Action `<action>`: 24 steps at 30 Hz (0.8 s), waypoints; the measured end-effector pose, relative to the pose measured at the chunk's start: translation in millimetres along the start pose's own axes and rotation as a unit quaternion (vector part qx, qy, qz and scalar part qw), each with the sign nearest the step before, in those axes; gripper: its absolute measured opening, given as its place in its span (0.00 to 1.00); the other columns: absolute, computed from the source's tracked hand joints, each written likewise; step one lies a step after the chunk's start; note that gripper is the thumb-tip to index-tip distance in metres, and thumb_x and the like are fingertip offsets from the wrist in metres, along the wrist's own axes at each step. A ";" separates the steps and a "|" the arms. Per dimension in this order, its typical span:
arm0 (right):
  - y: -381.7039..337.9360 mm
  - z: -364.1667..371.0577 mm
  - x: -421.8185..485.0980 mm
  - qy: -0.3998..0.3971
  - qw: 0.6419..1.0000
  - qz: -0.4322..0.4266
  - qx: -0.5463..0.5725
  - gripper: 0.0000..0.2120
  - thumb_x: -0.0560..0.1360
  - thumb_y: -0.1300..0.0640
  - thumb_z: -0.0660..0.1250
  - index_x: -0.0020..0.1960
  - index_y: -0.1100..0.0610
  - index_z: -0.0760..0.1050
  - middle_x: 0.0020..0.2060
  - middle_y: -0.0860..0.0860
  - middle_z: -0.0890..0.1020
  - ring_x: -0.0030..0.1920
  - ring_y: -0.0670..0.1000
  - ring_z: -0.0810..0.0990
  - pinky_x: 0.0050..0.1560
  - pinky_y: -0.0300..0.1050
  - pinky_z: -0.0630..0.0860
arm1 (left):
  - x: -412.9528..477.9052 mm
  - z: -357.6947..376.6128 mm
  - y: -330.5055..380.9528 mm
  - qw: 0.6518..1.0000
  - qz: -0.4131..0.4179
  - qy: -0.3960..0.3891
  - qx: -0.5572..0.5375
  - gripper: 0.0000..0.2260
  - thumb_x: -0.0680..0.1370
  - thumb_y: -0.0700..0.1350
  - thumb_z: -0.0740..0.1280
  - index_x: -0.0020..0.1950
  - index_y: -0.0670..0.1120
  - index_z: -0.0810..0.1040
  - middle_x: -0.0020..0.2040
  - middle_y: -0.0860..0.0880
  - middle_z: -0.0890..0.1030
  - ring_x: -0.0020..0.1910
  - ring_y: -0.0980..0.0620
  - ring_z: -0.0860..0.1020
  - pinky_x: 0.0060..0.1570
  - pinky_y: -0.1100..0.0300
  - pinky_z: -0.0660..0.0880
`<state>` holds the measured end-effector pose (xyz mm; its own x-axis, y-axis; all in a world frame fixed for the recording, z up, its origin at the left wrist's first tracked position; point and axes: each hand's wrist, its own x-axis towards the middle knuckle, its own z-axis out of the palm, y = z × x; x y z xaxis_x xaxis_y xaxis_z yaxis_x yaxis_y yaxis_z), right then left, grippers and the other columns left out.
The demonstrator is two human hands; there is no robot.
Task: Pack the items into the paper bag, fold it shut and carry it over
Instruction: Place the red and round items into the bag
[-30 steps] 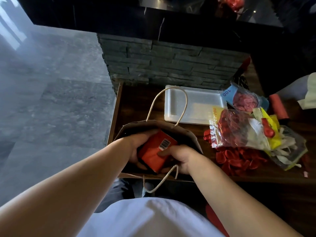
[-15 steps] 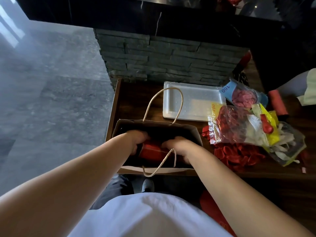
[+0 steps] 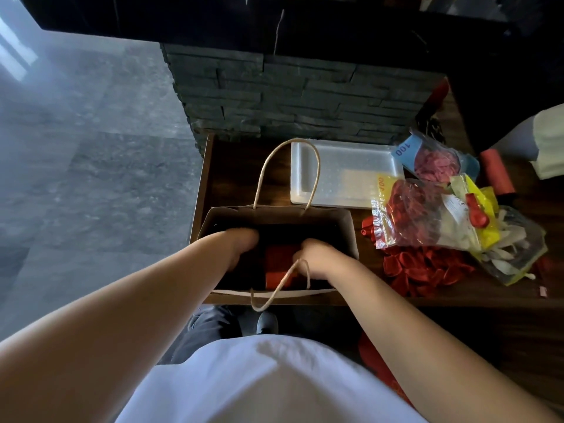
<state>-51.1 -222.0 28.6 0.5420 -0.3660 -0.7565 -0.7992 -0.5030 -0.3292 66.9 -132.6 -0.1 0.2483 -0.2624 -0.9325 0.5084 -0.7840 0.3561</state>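
Note:
A brown paper bag (image 3: 345, 227) with twine handles stands open at the table's near left corner. Both my hands reach down into it. My left hand (image 3: 241, 242) is at the left side of a red box (image 3: 279, 264) lying deep in the bag. My right hand (image 3: 314, 256) is at the box's right side, fingers curled down beside it. The fingertips of both hands are hidden in the dark of the bag, so their hold on the box is unclear. The near handle loops over the box.
A white foam tray (image 3: 345, 172) lies behind the bag. To the right are bags of balloons (image 3: 427, 215), loose red balloons (image 3: 424, 270) and a red roll (image 3: 496, 174). A dark stone wall (image 3: 290, 96) rises behind the wooden table (image 3: 235, 175).
The red box went from held above the bag's mouth, barcode up, down to deep inside the bag. Both hands followed it down. The bag's mouth spread wider and squarer.

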 end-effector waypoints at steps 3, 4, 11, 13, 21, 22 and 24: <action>-10.6 -0.6 -0.2 -0.002 0.998 -0.027 -0.054 0.08 0.78 0.60 0.59 0.44 0.60 0.75 0.37 0.54 0.74 0.43 0.55 0.76 0.44 0.45 0.72 | 2.7 -7.9 4.9 0.997 0.009 0.024 -0.079 0.16 0.78 0.55 0.63 0.51 0.42 0.78 0.41 0.43 0.81 0.39 0.44 0.79 0.44 0.51 0.76; -13.3 -1.1 0.1 -0.006 0.997 -0.048 -0.054 0.09 0.77 0.60 0.60 0.52 0.61 0.77 0.43 0.57 0.77 0.48 0.57 0.78 0.47 0.46 0.73 | 1.7 -10.2 6.2 0.995 0.003 0.025 -0.095 0.18 0.77 0.56 0.64 0.54 0.42 0.78 0.45 0.42 0.81 0.41 0.43 0.79 0.44 0.50 0.76; -20.0 2.8 3.5 -0.120 0.971 -0.112 -0.174 0.18 0.77 0.60 0.60 0.66 0.57 0.74 0.59 0.57 0.80 0.56 0.57 0.79 0.59 0.51 0.76 | -4.2 -28.9 11.5 0.984 -0.055 0.035 -0.164 0.20 0.74 0.57 0.66 0.60 0.45 0.79 0.53 0.40 0.83 0.49 0.39 0.81 0.45 0.44 0.78; -20.5 8.3 5.7 -0.161 0.955 -0.106 -0.224 0.19 0.78 0.60 0.58 0.67 0.58 0.73 0.60 0.58 0.79 0.57 0.58 0.78 0.59 0.51 0.76 | -1.6 -30.0 12.8 0.983 -0.069 0.040 -0.165 0.21 0.75 0.57 0.65 0.60 0.44 0.78 0.53 0.39 0.82 0.51 0.38 0.80 0.56 0.41 0.75; -27.0 26.9 17.0 -0.201 0.943 -0.094 -0.248 0.21 0.76 0.64 0.57 0.68 0.63 0.72 0.60 0.61 0.79 0.46 0.56 0.78 0.45 0.38 0.77 | -2.0 -24.5 19.1 0.986 -0.084 0.040 -0.135 0.24 0.73 0.58 0.68 0.63 0.44 0.76 0.59 0.40 0.79 0.58 0.38 0.76 0.64 0.41 0.70; -25.3 29.5 19.6 -0.191 0.950 -0.092 -0.228 0.21 0.75 0.64 0.59 0.68 0.63 0.72 0.61 0.60 0.78 0.52 0.58 0.79 0.53 0.44 0.78 | -2.2 -24.0 19.8 0.988 -0.081 0.039 -0.125 0.24 0.73 0.58 0.68 0.63 0.44 0.76 0.59 0.40 0.79 0.58 0.38 0.76 0.64 0.41 0.70; -22.0 34.3 21.0 -0.158 0.964 -0.106 -0.187 0.20 0.75 0.60 0.62 0.66 0.61 0.74 0.61 0.59 0.79 0.60 0.60 0.78 0.61 0.54 0.75 | 0.1 -22.3 21.3 0.991 -0.074 0.044 -0.106 0.23 0.73 0.58 0.68 0.61 0.44 0.76 0.58 0.40 0.79 0.56 0.39 0.76 0.61 0.43 0.72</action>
<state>-31.1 -191.8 0.6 0.5297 0.0041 -0.8482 -0.4972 -0.8087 -0.3144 96.2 -136.8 8.7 0.2236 -0.0955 -0.9700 0.7047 -0.6717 0.2286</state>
